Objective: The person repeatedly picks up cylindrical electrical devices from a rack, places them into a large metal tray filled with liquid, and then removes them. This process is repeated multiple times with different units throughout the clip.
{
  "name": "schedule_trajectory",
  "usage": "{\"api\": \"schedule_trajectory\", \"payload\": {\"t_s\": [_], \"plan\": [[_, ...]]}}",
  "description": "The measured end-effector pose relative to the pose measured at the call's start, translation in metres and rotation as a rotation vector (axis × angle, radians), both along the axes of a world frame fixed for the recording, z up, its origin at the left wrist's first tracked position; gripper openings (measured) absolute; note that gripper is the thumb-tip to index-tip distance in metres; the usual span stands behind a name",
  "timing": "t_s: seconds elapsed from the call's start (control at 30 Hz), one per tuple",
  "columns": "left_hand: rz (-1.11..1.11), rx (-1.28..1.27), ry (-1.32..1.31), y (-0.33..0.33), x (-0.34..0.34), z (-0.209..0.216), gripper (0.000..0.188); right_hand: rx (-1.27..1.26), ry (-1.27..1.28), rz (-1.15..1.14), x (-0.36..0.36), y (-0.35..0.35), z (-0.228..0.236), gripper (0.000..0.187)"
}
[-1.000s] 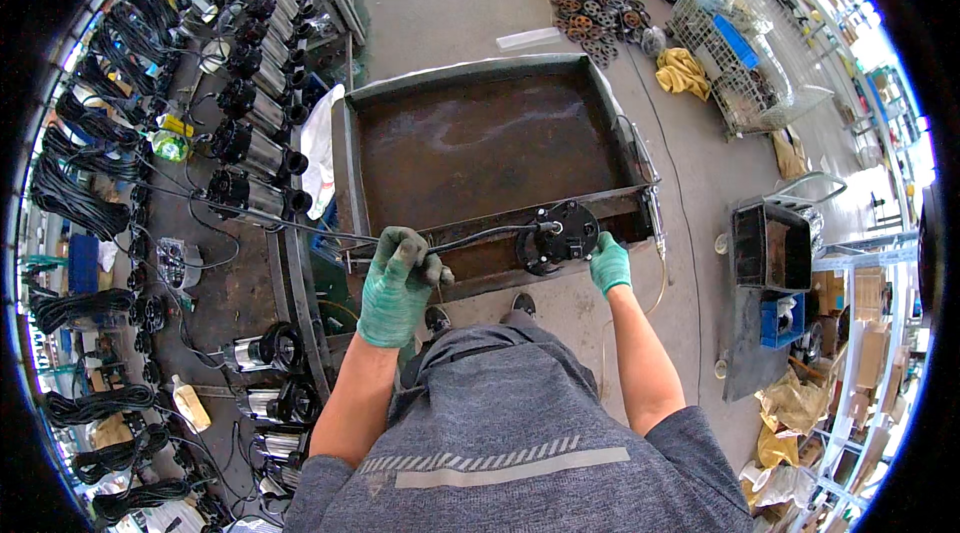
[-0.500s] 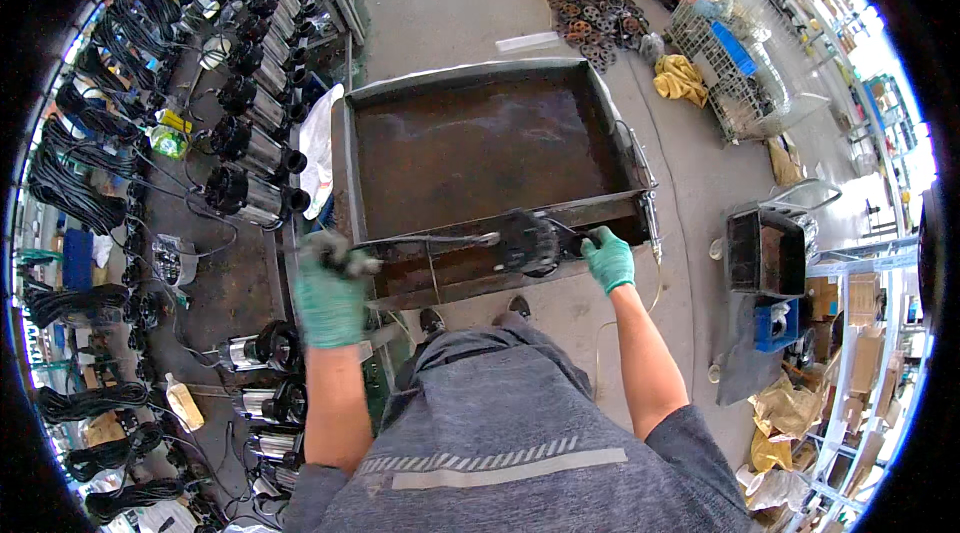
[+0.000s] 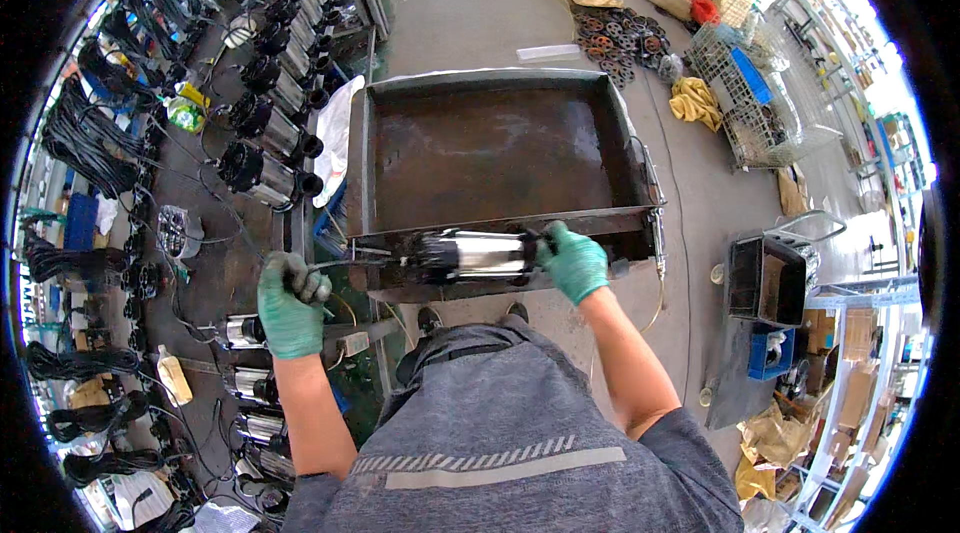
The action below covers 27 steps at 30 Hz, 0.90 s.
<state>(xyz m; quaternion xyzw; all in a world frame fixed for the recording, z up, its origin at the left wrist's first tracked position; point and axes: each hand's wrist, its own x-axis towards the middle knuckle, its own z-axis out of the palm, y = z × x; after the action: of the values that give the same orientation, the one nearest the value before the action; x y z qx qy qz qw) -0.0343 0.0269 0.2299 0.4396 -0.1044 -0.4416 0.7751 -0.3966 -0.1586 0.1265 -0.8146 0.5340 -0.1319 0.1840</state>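
A submersible pump (image 3: 488, 255) with a shiny steel body and black ends lies level over the near side of a dark metal tank (image 3: 490, 158). Gripping its black right end is my right hand (image 3: 575, 263), in a green glove. From the pump's left end a black cable (image 3: 350, 263) runs across to my left hand (image 3: 292, 305), also gloved, whose dark-stained fingers are closed round it. Part of the cable inside that fist is hidden. Whether the pump rests on the tank's near divider I cannot tell.
On the left, a bench (image 3: 225, 263) carries rows of similar pumps (image 3: 258, 173) and coiled cables (image 3: 90, 138). A hose (image 3: 660, 273) hangs at the tank's right side. Farther right stand a wire cage (image 3: 755, 108), a black bin cart (image 3: 768, 278) and shelving (image 3: 860, 333).
The pump has turned from end-on to lying lengthwise, showing its steel side. My left hand has moved left with the cable, and my right hand has shifted slightly left.
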Motion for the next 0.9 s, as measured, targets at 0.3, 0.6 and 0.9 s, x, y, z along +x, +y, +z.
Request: {"api": "schedule_trajectory", "payload": {"t_s": [0.3,0.6,0.9], "plan": [[-0.285,-0.104,0.264,-0.063,-0.087,0.001,0.018,0.179,0.224,-0.125,-0.077,-0.031,-0.113,0.026],[-0.286,-0.120,0.258,-0.059,-0.081,-0.017,0.017,0.321,0.191,-0.151,-0.080,-0.037,-0.121,0.058],[0.155,-0.165,0.495,-0.010,0.008,-0.021,0.025,0.752,-0.576,0.043,-0.059,-0.055,-0.093,0.057]]}}
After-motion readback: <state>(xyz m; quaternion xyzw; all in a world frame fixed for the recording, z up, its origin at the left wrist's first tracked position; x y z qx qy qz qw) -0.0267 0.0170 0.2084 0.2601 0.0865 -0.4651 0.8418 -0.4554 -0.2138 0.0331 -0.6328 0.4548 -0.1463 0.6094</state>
